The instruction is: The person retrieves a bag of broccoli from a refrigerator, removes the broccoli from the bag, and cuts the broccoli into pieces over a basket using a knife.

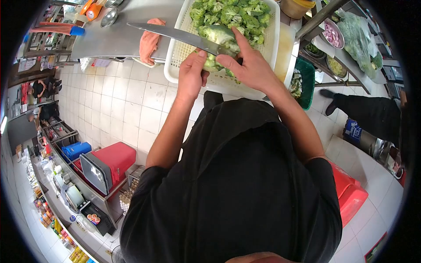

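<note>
I see the broccoli head (219, 35) between the two hands, over the near part of a white basket (172, 61). A long knife (175, 34) crosses over it, its blade reaching out past the left hand (191, 75), tip pointing leftward. The right hand (253, 69) is closed around the knife's handle end, which it hides from me, with the index finger stretched along the broccoli's side. The left hand is curled around the lower part of the broccoli, its thumb close by the blade; I can't tell whether they touch.

Just beyond the hands, cut florets (245, 15) fill the far part of the basket. Left of the left hand, I have an orange cloth (151, 43) draped over the edge of a steel counter (118, 41), with a metal bowl (108, 17) and an orange scale (90, 10) farther out. Right of the right hand stands a green crate (308, 83) holding trimmings (296, 84); farther right are a bowl of chopped pink pieces (332, 34) and another person's leg (364, 107).
</note>
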`<state>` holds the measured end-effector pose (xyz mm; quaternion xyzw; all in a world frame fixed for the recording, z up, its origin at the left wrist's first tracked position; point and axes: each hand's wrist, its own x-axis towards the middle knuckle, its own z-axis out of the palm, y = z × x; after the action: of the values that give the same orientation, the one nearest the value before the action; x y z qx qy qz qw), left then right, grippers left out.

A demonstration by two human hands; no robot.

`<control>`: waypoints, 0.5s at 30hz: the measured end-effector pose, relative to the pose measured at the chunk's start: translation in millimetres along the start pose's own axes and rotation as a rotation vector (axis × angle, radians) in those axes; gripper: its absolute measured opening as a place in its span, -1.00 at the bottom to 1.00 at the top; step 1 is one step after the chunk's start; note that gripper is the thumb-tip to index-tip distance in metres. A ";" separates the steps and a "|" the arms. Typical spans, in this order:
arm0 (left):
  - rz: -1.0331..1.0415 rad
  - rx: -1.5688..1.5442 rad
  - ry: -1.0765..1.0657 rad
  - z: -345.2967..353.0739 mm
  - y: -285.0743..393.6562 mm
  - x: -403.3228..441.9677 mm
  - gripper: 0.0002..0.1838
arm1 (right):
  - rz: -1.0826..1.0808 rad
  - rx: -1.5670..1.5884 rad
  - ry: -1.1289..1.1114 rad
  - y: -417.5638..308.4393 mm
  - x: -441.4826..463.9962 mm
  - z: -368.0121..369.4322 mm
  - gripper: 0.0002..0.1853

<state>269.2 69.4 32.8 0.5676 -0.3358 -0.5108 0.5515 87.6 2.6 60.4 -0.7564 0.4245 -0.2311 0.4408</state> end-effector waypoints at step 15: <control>0.032 0.113 0.029 -8.8 -1.5 17.3 -0.61 | 0.073 0.043 0.085 29.8 35.5 29.6 0.02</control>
<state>281.6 55.8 26.5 0.5997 -0.3654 -0.4738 0.5314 114.9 -21.0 18.9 -0.7203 0.4648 -0.2559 0.4468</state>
